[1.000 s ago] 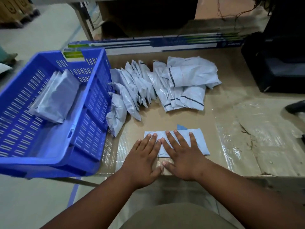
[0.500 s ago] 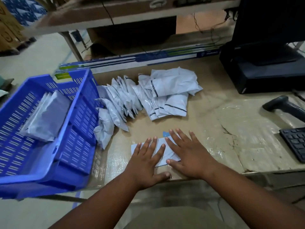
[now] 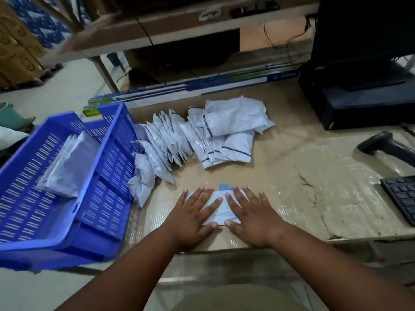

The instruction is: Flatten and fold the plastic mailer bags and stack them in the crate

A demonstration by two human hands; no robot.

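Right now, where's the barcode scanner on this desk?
In the head view, the barcode scanner lies at the far right of the table, just beyond the keyboard and in front of the black box.

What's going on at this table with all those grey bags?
A person is flattening a plastic mailer bag on the table. The left hand and right hand both press on it with straight fingers. Beyond it lies a pile of unfolded bags. A blue crate on the left holds a few folded bags.
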